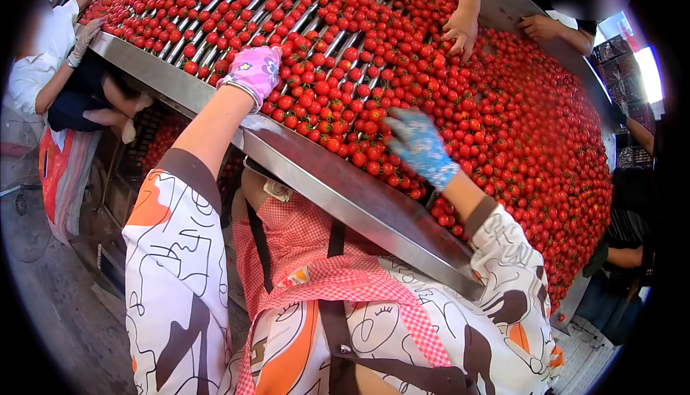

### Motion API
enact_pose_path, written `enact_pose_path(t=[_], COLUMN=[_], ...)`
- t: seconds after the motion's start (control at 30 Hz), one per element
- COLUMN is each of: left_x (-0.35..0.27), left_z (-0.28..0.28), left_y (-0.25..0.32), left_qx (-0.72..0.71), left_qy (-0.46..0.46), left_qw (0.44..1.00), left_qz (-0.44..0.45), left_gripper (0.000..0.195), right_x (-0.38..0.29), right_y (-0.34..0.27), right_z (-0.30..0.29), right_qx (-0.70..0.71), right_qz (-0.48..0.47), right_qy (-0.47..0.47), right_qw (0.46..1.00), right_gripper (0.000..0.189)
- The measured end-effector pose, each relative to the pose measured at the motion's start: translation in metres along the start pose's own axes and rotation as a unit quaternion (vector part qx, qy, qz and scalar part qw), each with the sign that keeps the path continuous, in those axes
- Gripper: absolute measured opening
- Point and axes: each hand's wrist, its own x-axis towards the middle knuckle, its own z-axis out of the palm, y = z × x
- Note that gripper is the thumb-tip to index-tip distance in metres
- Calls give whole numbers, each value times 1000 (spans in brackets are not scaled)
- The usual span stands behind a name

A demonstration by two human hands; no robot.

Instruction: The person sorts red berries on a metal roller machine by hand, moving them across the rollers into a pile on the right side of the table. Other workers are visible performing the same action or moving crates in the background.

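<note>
Many small red tomatoes (517,141), some with green stems, cover a metal roller conveyor (307,17). My left hand (253,71), in a pink flowered glove, rests at the near edge of the rollers, its fingers curled among tomatoes; whether it holds one is hidden. Farther right, my right hand (418,144), in a blue flowered glove, lies over the tomatoes with its fingers spread and somewhat blurred. Bare roller bars show between the tomatoes at the upper left and middle, while the tomatoes are piled densely at the right.
A metal ledge (366,195) runs along the near side. Across the conveyor, a co-worker's bare hand (461,31) touches tomatoes, and another hand (539,27) is near the far wall. A co-worker with a gloved hand (83,42) sits at the left. Crates (617,66) are stacked at the far right.
</note>
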Motion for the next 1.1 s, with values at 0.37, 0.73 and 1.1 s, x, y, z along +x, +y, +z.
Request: enact_pose_path(t=[0.37, 0.73, 1.1], left_x=[-7, -165, -210], left_z=[2, 30, -13], left_y=[-29, -111, -89], left_qx=[-280, -936, -582], left_qy=[21, 146, 228], left_qw=[953, 238, 725], left_qz=[-114, -214, -290], left_gripper=[41, 37, 45], right_x=[69, 225, 197], right_y=[7, -36, -11], right_z=[49, 67, 91], right_qx=[43, 120, -32], right_qz=[-117, -67, -122], right_qy=[42, 63, 89], right_qw=[991, 988, 988], right_gripper=[24, 49, 14])
